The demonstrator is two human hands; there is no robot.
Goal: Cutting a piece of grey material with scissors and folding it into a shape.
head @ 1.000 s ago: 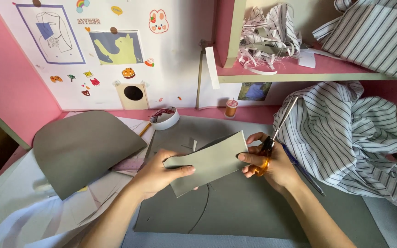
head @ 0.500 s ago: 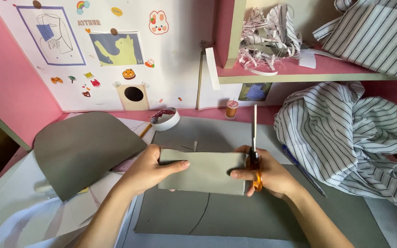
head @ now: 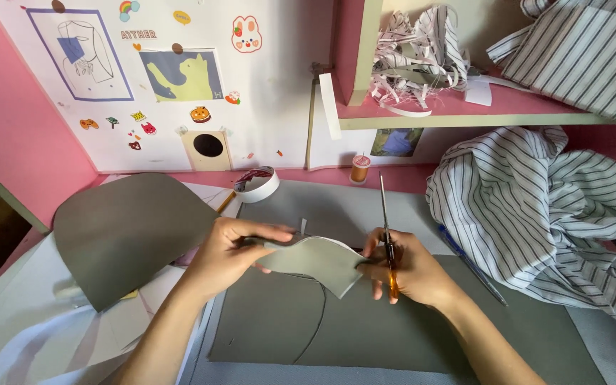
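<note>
Hands met in the middle of the frame over the gray counter [head: 408, 210]. The left hand [head: 233, 249] pinched one end of a small gray sheet [head: 319, 260], which curved up like a wave. The right hand [head: 411, 271] gripped orange-handled scissors [head: 387, 235] at the other end, blades pointing up the frame. A bigger gray sheet [head: 365, 328] lay flat under both hands. At the left sat a curved gray piece [head: 126, 232]. Striped cloth [head: 536, 207] was piled at the right. A tape roll [head: 257, 184] and a thread spool [head: 359, 169] stood near the wall.
</note>
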